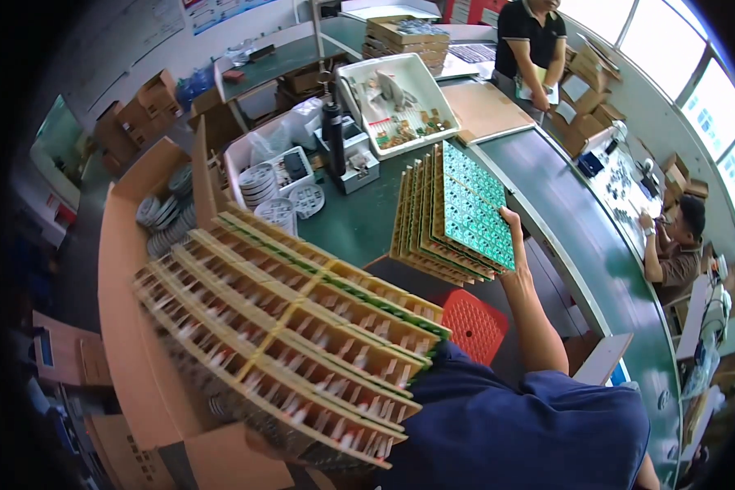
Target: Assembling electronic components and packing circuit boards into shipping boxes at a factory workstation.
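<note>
My right hand (pixel 510 233) is closed on the right edge of a stack of green circuit board panels (pixel 474 204), held up above the bench. The panels stand on edge, side by side, with small dark parts on the near face. Across the lower left is a larger stack of board panels (pixel 302 327), bound with a yellow strap (pixel 278 331). White and red components show between its layers. It is close against my blue shirt. My left hand is hidden, seemingly behind or under this stack, so its grip does not show.
An open cardboard box (pixel 126 327) with grey reels stands at left. On the green bench (pixel 359 220) are a white tray of small boards (pixel 367 114), a bin with reels (pixel 257 175) and a small machine (pixel 351 163). A red stool (pixel 475 327) is below. Two people are at right.
</note>
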`<state>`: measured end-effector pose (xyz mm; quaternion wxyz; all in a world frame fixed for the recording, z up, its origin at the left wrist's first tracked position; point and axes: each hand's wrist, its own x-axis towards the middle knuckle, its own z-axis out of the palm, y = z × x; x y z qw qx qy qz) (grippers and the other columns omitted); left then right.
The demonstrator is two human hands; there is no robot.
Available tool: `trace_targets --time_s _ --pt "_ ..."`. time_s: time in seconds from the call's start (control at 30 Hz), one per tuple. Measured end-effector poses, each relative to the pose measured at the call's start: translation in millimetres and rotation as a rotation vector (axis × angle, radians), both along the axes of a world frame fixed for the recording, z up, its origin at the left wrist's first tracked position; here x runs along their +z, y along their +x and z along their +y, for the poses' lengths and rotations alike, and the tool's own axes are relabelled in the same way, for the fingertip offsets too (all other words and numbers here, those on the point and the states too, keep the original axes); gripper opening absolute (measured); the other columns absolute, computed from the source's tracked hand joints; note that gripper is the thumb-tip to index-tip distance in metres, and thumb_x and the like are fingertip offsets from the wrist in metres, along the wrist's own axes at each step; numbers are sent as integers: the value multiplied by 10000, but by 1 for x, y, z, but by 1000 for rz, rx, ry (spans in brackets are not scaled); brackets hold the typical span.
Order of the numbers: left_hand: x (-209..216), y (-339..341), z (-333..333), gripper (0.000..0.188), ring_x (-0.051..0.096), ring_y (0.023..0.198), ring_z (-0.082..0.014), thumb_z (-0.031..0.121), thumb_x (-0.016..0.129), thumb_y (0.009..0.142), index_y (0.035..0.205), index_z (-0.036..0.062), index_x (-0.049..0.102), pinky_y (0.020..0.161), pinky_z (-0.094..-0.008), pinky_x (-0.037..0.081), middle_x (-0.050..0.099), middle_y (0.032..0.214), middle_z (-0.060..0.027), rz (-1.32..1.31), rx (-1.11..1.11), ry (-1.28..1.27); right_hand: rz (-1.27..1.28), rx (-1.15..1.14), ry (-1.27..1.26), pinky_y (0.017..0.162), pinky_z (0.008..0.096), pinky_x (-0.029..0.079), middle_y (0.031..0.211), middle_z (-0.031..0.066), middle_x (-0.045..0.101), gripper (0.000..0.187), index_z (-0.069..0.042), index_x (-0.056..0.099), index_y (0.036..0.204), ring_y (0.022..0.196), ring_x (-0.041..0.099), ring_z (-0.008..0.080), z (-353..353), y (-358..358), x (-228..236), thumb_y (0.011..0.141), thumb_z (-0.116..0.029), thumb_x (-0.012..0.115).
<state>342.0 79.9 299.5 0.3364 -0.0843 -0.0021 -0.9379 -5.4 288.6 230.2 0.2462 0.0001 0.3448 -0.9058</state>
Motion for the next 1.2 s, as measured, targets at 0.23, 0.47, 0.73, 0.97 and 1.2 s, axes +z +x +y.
trace_targets --time_s 0.23,0.47,0.73,0.97,1.2 --pt "-17 -79 -3 707 566 1275 -336 353 678 916 1466 -10 421 1077 -527 477 540 1428 -201 -18 -307 14 -21 -110 74 828 412 612 1116 175 715 515 15 614 1226 902 727 267 43 -97 -74 906 -384 676" --pt "-66 -218 -7 682 657 1101 -339 304 717 852 1391 -44 487 942 -490 568 623 1309 -192 -616 -430 -236 73 -56 209 874 401 607 1120 163 717 441 21 615 1223 924 724 257 109 -318 -75 920 -288 699" --pt "-151 -394 -23 721 694 1009 -326 308 777 749 1322 -61 539 861 -454 608 670 1207 -179 -880 -630 -187 158 171 376 966 368 562 1212 148 687 460 16 596 1279 1049 691 222 102 -566 -59 932 -271 690" --pt "-122 -502 -16 760 707 986 -349 323 805 729 1314 -82 539 864 -470 619 681 1195 -200 -986 -613 -207 85 462 488 989 390 554 1254 144 673 599 2 522 1376 1077 689 243 69 -676 -105 879 -246 745" --pt "-137 -549 -22 832 695 1030 -347 320 843 682 1340 -75 521 888 -467 612 667 1219 -197 -913 -737 -172 -46 656 440 1056 397 502 1360 144 609 680 9 447 1450 1195 624 232 35 -698 -154 894 -264 725"
